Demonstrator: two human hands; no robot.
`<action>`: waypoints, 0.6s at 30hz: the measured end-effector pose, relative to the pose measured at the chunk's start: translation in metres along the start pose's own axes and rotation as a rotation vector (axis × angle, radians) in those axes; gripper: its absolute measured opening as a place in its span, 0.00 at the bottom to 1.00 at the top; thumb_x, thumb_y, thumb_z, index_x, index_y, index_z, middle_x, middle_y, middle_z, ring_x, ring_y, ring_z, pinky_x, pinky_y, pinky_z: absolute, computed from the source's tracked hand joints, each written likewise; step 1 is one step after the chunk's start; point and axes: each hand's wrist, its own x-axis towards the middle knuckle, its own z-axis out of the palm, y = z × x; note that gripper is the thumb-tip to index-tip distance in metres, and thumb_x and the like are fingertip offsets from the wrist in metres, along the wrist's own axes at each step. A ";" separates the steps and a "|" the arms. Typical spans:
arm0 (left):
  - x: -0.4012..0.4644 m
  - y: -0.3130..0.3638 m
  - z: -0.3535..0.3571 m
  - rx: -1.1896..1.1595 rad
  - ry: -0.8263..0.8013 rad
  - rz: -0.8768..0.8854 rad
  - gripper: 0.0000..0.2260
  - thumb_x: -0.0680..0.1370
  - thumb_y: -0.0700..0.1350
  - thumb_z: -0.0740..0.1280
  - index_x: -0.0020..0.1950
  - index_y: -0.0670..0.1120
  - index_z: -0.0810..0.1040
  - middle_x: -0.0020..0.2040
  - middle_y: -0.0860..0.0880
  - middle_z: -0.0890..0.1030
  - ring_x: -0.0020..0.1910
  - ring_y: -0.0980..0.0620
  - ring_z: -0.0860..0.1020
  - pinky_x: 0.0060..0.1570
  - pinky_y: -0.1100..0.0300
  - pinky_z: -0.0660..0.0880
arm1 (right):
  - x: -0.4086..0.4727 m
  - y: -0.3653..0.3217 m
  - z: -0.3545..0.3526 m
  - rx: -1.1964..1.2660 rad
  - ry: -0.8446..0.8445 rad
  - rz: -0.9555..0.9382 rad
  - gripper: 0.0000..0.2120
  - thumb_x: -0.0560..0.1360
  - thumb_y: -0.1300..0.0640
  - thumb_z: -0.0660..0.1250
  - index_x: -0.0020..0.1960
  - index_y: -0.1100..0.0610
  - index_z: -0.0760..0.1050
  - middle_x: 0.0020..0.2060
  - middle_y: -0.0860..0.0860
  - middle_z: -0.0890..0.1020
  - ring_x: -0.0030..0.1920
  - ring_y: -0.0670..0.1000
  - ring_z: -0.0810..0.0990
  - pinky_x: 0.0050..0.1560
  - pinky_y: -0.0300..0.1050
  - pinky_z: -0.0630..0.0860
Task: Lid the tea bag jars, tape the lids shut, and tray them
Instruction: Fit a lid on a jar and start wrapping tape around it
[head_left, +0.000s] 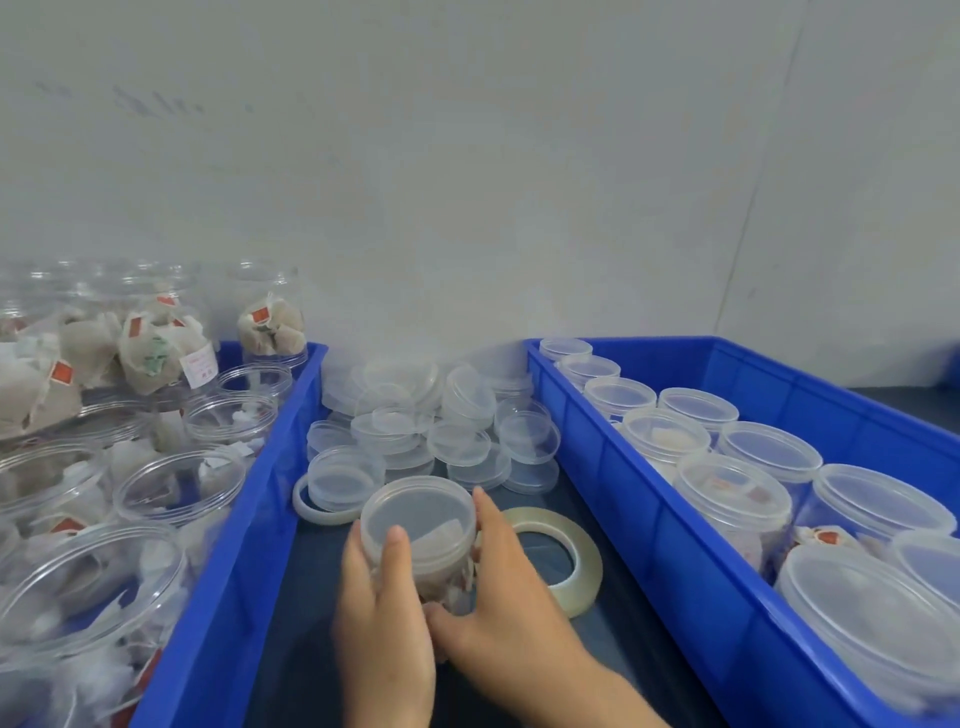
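— Both hands are seen nearest, clasped on the clear round plastic jar of tea bags (422, 551). Where is the jar kept?

— It is held on the dark table surface (597, 654), between the two blue crates and towards the near edge. The translucent plastic lid (418, 512) is already seated on it. Its base is hidden by the hands, so whether it rests on the surface or is lifted cannot be told.

— How are the hands placed?

— The left hand (382, 623) is wrapped round the jar's left side, one finger laid up over the lid rim. The right hand (501, 603) is curled round the right side, fingers reaching up to the rim, thumb tucked low at the front. The forearms are brought in from the near edge.

— How is the step best done?

— Judged from the task, the lid is being fixed down. The jar should be steadied by one hand while the lid is seated squarely by the other; a tilted lid would tape badly.

— And the tape?

— A clear roll of tape (563, 558) is lying flat just beside the right hand, and a second, whitish ring (314, 512) is seen left of the jar. Beyond these, loose clear lids (431, 421) are heaped towards the far edge. Lidded jars are stood in the blue crate on the right (675, 525); open jars are crowded in the blue crate on the left (244, 519).
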 end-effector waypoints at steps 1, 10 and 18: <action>-0.002 0.002 0.003 0.011 0.007 0.013 0.13 0.79 0.47 0.60 0.63 0.52 0.74 0.56 0.55 0.80 0.56 0.51 0.77 0.57 0.51 0.72 | 0.001 -0.002 0.002 0.012 0.009 0.023 0.47 0.66 0.42 0.69 0.75 0.44 0.44 0.68 0.37 0.63 0.68 0.39 0.63 0.67 0.40 0.65; -0.020 0.063 0.051 0.027 -0.110 0.325 0.25 0.71 0.55 0.57 0.68 0.54 0.69 0.61 0.53 0.77 0.60 0.51 0.75 0.60 0.46 0.72 | 0.037 -0.047 -0.075 0.010 0.219 0.033 0.39 0.65 0.48 0.76 0.68 0.50 0.57 0.61 0.47 0.65 0.56 0.48 0.72 0.49 0.36 0.71; -0.014 0.146 0.138 -0.071 -0.427 0.565 0.11 0.80 0.49 0.57 0.59 0.49 0.72 0.51 0.50 0.80 0.50 0.49 0.79 0.52 0.47 0.76 | 0.065 -0.078 -0.207 -0.322 0.506 -0.147 0.33 0.69 0.53 0.69 0.71 0.43 0.61 0.56 0.50 0.63 0.36 0.37 0.67 0.33 0.24 0.64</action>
